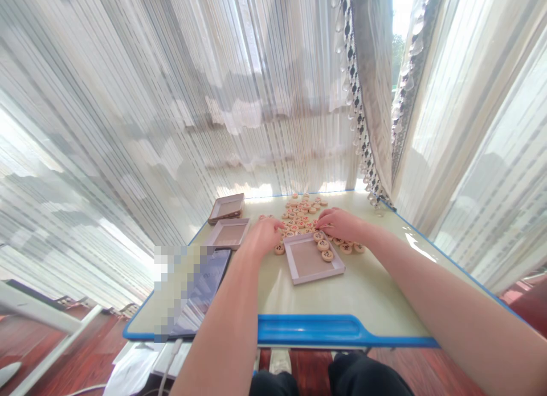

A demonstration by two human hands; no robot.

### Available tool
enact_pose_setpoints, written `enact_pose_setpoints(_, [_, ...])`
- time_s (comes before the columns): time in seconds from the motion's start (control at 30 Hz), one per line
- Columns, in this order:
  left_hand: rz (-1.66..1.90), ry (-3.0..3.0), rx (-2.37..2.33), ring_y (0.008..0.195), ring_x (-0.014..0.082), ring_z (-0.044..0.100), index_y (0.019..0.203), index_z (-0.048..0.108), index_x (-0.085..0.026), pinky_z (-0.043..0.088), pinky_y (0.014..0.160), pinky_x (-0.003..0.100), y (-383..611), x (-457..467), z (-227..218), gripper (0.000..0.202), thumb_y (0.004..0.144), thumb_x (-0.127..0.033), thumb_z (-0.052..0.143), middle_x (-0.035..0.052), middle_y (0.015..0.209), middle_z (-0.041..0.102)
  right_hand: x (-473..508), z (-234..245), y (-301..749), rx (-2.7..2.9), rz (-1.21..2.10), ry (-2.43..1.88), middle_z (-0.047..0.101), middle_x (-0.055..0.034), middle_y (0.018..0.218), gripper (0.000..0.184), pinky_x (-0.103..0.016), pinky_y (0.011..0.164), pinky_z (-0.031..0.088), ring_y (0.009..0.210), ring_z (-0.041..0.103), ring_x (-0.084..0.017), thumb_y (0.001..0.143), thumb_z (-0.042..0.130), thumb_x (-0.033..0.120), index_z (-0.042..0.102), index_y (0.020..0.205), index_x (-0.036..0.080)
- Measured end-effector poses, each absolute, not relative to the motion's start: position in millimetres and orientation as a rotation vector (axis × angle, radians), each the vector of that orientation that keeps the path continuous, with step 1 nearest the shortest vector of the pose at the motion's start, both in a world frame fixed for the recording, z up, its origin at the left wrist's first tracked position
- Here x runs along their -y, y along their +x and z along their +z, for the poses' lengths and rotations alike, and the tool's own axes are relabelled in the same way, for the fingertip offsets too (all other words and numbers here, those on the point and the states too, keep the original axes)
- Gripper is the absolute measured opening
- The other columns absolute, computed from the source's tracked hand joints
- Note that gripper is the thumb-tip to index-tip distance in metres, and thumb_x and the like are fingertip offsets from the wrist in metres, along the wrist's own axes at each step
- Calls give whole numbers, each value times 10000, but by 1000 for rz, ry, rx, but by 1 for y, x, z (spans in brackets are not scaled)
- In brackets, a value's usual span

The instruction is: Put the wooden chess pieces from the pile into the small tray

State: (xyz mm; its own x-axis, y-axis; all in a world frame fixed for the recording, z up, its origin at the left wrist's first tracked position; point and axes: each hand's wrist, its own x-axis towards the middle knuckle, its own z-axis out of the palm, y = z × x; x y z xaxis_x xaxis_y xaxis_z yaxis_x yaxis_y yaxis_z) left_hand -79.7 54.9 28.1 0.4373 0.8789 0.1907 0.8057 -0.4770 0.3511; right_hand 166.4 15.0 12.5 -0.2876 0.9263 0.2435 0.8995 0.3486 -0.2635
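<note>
Where the tabletop's (363, 299) left edge runs toward its near corner, a flat screen device (209, 282) lies partly blurred out, with an open shallow box (228, 233) and a stack of shallow boxes (226, 205) beyond it, probably set aside to leave the middle free. Next comes the left hand (265, 233), fingers curled down at the left of the scattered discs (304, 219); whether it grips one I cannot tell. A white tray (305, 268) sits between the hands and the near edge, likely for easy reach, with three discs (323, 245) lined along its right wall, seemingly using it as a guide. Rightmost, the right hand (337, 222) bends over discs by the tray's far right corner, its grip hidden.
</note>
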Motion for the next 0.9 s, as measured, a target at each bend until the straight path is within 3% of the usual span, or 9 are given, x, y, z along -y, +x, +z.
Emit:
enact_pose_setpoints(0.17, [480, 2545, -1500, 795, 204, 608, 868, 719, -242, 452, 729, 288, -77, -49, 31, 220, 721, -280, 559, 55, 911, 666, -9, 18, 161, 2276, 127, -1754, 597, -62, 1018, 325, -338, 881, 412, 1014, 494, -237, 807, 472, 203, 679, 1043, 286])
enact_pose_setpoints(0.33, [461, 2573, -1531, 863, 183, 577, 771, 704, -231, 434, 738, 248, -70, -49, 31, 220, 768, -276, 489, 43, 818, 648, -7, 20, 154, 2273, 75, -1806, 594, -70, 991, 354, -323, 851, 415, 964, 502, -229, 832, 427, 186, 663, 1078, 278])
enact_pose_setpoints(0.47, [502, 2579, -1535, 909, 182, 557, 833, 700, -239, 420, 778, 252, -65, -52, 29, 240, 782, -297, 472, 45, 865, 632, -6, 21, 151, 2211, 36, -1752, 610, -60, 974, 319, -300, 850, 410, 965, 514, -215, 824, 440, 203, 688, 1015, 261])
enact_pose_setpoints(0.6, [526, 2514, -1527, 868, 195, 567, 872, 697, -235, 425, 767, 273, -62, -56, 26, 261, 758, -384, 515, 52, 870, 635, -2, 27, 146, 2115, 134, -1672, 642, -41, 888, 256, -249, 741, 430, 816, 567, -167, 817, 459, 283, 703, 856, 216])
enact_pose_setpoints(0.7, [532, 2475, -1523, 803, 194, 577, 809, 703, -229, 430, 732, 275, -60, -61, 23, 241, 725, -403, 558, 45, 818, 645, 0, 30, 144, 2104, 157, -1670, 652, -34, 807, 261, -243, 675, 418, 749, 569, -160, 812, 459, 316, 691, 779, 202])
enact_pose_setpoints(0.9, [537, 2545, -1400, 687, 154, 560, 646, 670, -201, 410, 695, 253, -58, -68, 17, 230, 758, -332, 517, 17, 691, 638, -2, 28, 147, 2013, 250, -1722, 657, -34, 840, 279, -239, 660, 414, 753, 569, -162, 806, 459, 348, 694, 776, 200])
